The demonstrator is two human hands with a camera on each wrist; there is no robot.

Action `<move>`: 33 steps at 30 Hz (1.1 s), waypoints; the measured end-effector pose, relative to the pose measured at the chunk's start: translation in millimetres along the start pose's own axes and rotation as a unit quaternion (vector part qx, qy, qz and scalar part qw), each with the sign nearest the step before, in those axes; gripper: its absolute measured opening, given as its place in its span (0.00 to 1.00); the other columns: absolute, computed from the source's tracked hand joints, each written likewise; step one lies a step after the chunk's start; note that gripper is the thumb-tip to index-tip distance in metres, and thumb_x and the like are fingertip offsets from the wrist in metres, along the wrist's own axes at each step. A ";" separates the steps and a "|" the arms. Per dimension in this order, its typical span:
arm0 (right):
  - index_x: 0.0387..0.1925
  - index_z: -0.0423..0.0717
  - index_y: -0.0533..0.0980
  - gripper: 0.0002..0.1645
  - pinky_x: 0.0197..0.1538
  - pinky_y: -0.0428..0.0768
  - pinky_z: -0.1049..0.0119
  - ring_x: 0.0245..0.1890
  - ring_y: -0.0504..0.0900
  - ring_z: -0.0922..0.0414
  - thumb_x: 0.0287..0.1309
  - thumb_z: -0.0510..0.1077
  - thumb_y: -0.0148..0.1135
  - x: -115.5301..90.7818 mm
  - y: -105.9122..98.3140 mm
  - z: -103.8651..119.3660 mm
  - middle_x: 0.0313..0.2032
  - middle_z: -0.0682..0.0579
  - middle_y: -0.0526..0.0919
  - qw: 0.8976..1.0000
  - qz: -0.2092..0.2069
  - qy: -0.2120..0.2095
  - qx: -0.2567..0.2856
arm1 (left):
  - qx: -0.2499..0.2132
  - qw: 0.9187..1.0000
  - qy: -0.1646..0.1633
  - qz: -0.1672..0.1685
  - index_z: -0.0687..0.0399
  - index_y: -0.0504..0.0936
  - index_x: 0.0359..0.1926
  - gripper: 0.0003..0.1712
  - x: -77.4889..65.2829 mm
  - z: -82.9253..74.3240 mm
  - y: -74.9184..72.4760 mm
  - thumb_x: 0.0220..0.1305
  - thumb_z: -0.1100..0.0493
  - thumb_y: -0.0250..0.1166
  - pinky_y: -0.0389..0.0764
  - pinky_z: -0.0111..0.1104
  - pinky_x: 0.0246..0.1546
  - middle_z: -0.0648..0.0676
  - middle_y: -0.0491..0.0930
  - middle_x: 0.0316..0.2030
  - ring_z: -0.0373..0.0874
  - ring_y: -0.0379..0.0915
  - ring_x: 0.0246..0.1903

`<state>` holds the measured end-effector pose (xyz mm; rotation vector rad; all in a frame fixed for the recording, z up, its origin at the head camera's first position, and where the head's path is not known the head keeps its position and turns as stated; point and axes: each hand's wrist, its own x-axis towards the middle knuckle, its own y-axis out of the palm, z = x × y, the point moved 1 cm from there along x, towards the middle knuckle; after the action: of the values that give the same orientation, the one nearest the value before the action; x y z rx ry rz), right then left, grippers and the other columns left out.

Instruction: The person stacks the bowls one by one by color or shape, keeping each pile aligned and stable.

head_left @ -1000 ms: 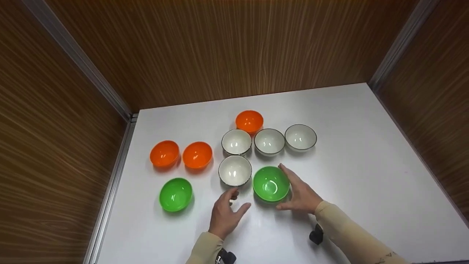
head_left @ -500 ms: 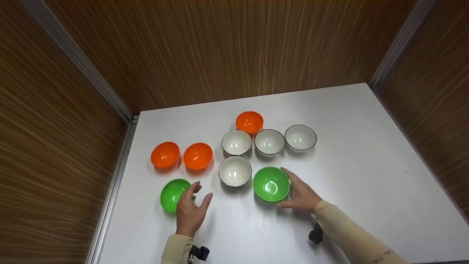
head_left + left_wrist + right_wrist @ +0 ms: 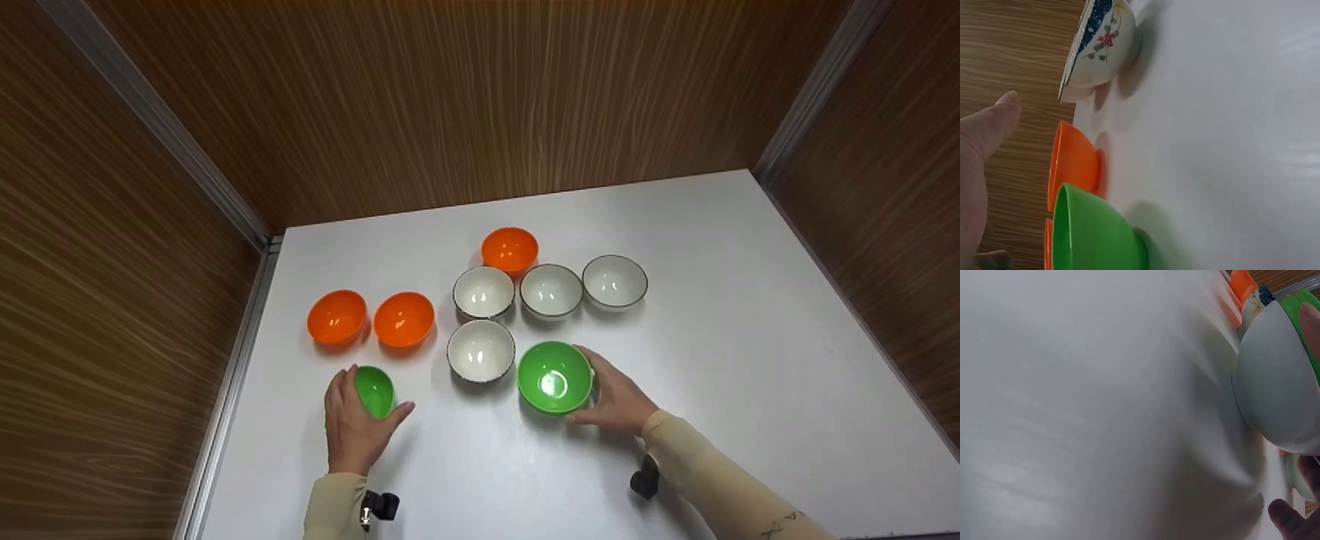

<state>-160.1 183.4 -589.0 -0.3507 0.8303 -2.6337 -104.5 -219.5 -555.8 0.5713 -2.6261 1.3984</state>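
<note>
Near the left edge of a white counter (image 3: 750, 300), a person's left hand (image 3: 356, 431) reaches over a green bowl (image 3: 376, 390), thumb stretched out to the right and clear of the rim, fingers spread along the far left side; whether those fingers touch the bowl cannot be told. Farther from the left edge, the right hand (image 3: 616, 401) curves around the right side of a second green bowl (image 3: 553, 377), thumb toward the near edge and fingers toward the far one. The right wrist view shows this bowl nested in a white bowl (image 3: 1275, 382), with a fingertip lying across the side of the pair. Between the hands and just left of the nested pair sits a dark-rimmed bowl (image 3: 481, 351), in front of a row of three white bowls (image 3: 551, 290) running toward the right edge. An orange bowl (image 3: 510, 250) stands just behind that row, nearest the far edge, while two more orange bowls (image 3: 403, 320) sit side by side toward the left edge, beyond the left hand. Tan sleeves (image 3: 335, 504) cover both forearms, and wood-grain panels (image 3: 510, 97) rise behind the counter's far edge and along its sides.
</note>
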 end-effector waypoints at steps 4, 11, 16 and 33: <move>0.68 0.53 0.54 0.69 0.63 0.57 0.48 0.62 0.61 0.54 0.20 0.52 0.82 0.4 -0.2 0.6 0.62 0.56 0.64 1.000 0.001 -0.001 -0.002 | 0.010 1.000 -0.010 0.017 0.56 0.56 0.66 0.66 -2.5 9.9 3.7 0.27 0.33 0.75 0.63 0.54 0.54 0.63 0.55 0.61 0.56 0.54 0.57; 0.68 0.53 0.54 0.68 0.63 0.57 0.48 0.62 0.61 0.53 0.21 0.52 0.81 0.6 -0.6 0.6 0.62 0.55 0.64 1.000 -0.002 0.010 -0.002 | 0.043 0.999 -0.012 0.002 0.57 0.58 0.64 0.68 -2.8 19.7 4.2 0.23 0.29 0.74 0.60 0.56 0.56 0.66 0.53 0.62 0.60 0.47 0.61; 0.68 0.55 0.54 0.67 0.63 0.56 0.49 0.63 0.60 0.54 0.22 0.52 0.81 0.1 -0.8 0.0 0.63 0.57 0.63 1.000 0.003 0.010 -0.005 | 0.040 0.997 -0.056 0.036 0.56 0.54 0.66 0.69 -4.3 27.0 5.7 0.24 0.31 0.75 0.60 0.58 0.55 0.68 0.49 0.63 0.61 0.46 0.61; 0.68 0.57 0.54 0.67 0.64 0.56 0.50 0.62 0.60 0.56 0.21 0.52 0.81 0.1 -1.0 0.0 0.63 0.59 0.63 1.000 0.003 0.022 -0.001 | -0.031 0.992 -0.119 0.019 0.57 0.49 0.67 0.65 -11.2 32.9 11.6 0.32 0.40 0.76 0.69 0.57 0.47 0.63 0.51 0.60 0.59 0.57 0.55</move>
<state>-160.4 184.2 -588.4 -0.2902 0.8454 -2.6442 -96.1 -237.5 -586.6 0.7253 -2.8678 1.3266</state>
